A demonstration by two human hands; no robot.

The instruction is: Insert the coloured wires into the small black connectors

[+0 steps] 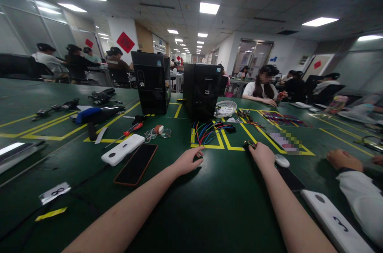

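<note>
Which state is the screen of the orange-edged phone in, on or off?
The phone looks off: its screen is evenly dark, with no icons or glow visible.

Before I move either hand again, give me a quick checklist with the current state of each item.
1. Left hand open: ok, thumb and fingers apart.
2. Left hand off the coloured wires: cannot tell, fingertips are right at their near ends.
3. Right hand holding the small dark part: ok, pinched at the fingertips.
4. White mouse well away from right hand: not ok, close beside it.
5. Co-worker's hand apart from yours: ok, farther right.
</note>
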